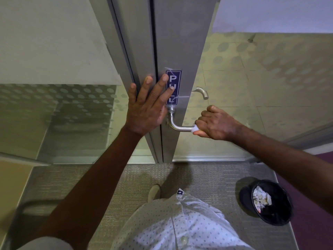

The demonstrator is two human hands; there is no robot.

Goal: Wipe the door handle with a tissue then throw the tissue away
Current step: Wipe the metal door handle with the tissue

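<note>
A brushed-metal lever door handle sticks out from the grey door frame below a blue PULL sticker. My right hand is closed around the handle's outer end, with a white tissue showing between my fingers and the metal. My left hand lies flat with fingers spread against the door edge, just left of the handle's base. A black bin stands on the floor at the lower right, holding crumpled paper.
Glass panels with a dotted frosted pattern flank the grey frame on both sides. A second handle shows through the glass on the far side. My shoe and patterned white shirt are below, on beige carpet.
</note>
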